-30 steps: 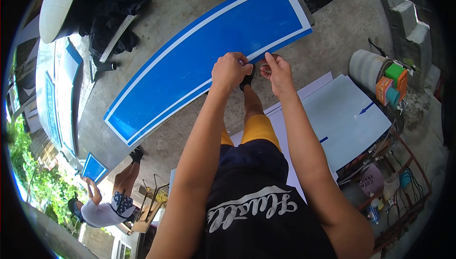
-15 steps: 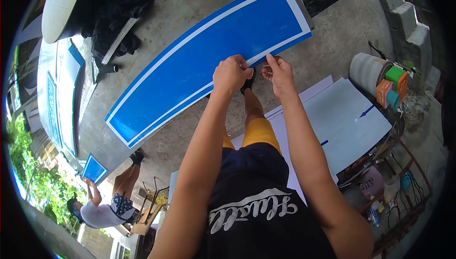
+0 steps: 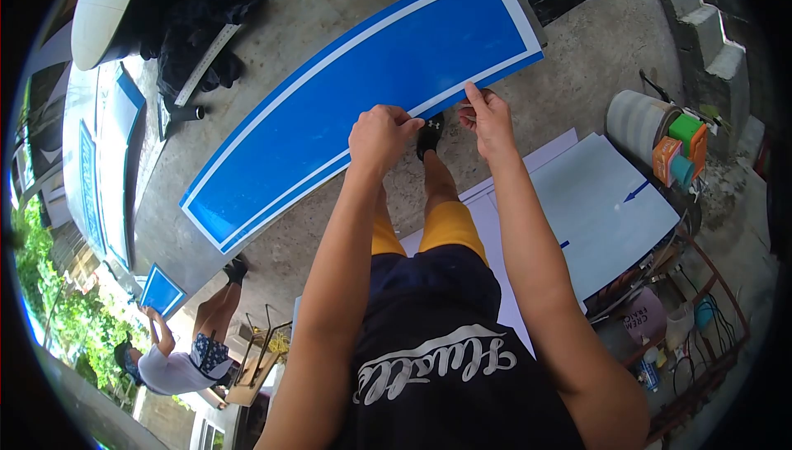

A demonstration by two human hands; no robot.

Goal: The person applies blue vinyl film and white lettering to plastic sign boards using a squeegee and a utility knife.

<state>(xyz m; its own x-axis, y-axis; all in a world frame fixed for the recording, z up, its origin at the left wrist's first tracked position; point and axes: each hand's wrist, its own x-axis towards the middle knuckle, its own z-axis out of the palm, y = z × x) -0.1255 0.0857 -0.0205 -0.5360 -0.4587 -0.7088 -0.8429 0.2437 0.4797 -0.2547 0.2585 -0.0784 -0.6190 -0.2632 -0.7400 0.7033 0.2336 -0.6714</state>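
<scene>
A long, curved blue sign panel [image 3: 355, 91] with a white border line lies on the grey table [image 3: 264, 37]. My left hand [image 3: 381, 138] is at its near edge, fingers curled in and thumb pointing right; whatever they grip is hidden. To the right, my right hand [image 3: 488, 120] pinches that same edge, thumb on top and the other fingers bent below it. A gap separates the two hands.
Behind me on the right lies a pale sheet [image 3: 598, 202] with blue arrow marks. A striped bucket [image 3: 635, 124] stands beside small boxes [image 3: 686, 136]. Black cloth [image 3: 194, 46] and a ruler [image 3: 206, 66] lie at left. Another person [image 3: 169, 367] holds a small blue sign [image 3: 162, 292].
My left hand has slid left along the panel's near edge, widening the gap between my hands. My right hand has stayed almost in place.
</scene>
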